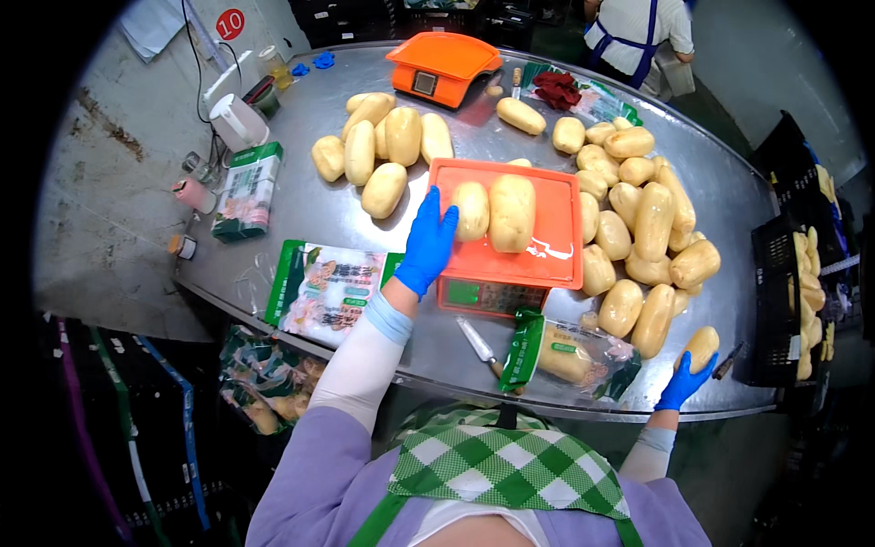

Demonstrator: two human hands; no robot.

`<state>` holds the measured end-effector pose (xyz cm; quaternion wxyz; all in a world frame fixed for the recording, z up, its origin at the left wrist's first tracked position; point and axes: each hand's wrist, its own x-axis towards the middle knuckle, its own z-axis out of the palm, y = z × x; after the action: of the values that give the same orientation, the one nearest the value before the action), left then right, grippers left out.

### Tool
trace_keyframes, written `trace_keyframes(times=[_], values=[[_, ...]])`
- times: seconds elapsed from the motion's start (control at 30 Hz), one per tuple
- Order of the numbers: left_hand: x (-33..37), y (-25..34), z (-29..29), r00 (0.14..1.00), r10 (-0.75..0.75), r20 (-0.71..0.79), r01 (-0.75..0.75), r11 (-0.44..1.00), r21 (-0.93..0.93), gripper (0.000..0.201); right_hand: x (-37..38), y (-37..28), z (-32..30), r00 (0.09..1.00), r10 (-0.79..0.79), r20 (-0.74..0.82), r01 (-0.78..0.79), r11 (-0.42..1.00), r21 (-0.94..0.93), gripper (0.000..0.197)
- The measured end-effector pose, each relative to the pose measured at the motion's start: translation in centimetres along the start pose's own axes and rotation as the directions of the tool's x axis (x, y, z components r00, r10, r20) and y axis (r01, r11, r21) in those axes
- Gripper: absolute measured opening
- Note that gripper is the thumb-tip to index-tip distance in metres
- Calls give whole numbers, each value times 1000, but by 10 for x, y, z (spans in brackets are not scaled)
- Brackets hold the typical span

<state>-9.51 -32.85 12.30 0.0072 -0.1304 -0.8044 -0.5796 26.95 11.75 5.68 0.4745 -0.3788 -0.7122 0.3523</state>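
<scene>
My left hand (427, 244), in a blue glove, is open at the left edge of an orange-topped scale (556, 228). Its thumb is close to or touching a pale lotus root section (470, 211); a second section (512, 214) lies beside that one on the pan. At the right front of the table, my right hand (690, 376), also gloved in blue, grips another lotus root section (704, 345). Between my arms sits a green-and-clear bag (606, 365) with lotus root inside. A small knife (476, 339) lies left of the bag, in front of the scale.
Lotus root piles (652, 223) (403, 137) flank the scale. Flat printed bags (333, 283) lie at front left. A second orange scale (444, 64) stands at the back. Another knife (729, 361) is near the right edge, beside black crates (775, 301). A person (638, 36) stands beyond the table.
</scene>
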Motion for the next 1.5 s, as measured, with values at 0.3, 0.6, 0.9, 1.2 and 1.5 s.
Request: trace_keyframes(times=[0.3, 0.6, 0.9, 1.2, 1.5], values=[[-87, -26, -82, 936, -247, -250, 196, 957, -212, 41, -3, 100, 4, 984, -165, 63, 174, 840, -513, 73], [-186, -66, -107, 833, -392, -390, 367, 920, -140, 36, 18, -104, 112, 950, -128, 286, 47, 961, 274, 53], [-195, -65, -87, 946, -172, -275, 308, 746, 591, 73, -104, -218, 251, 521, -469, 713, 257, 883, 393, 81], [-185, -72, -72, 927, -139, -349, 349, 665, 660, 41, -116, -241, 295, 510, -443, 737, 380, 885, 269, 92], [-201, -87, -97, 909, -165, -383, 288, 913, 290, 21, -85, -217, 297, 431, -480, 764, 296, 875, 383, 91]])
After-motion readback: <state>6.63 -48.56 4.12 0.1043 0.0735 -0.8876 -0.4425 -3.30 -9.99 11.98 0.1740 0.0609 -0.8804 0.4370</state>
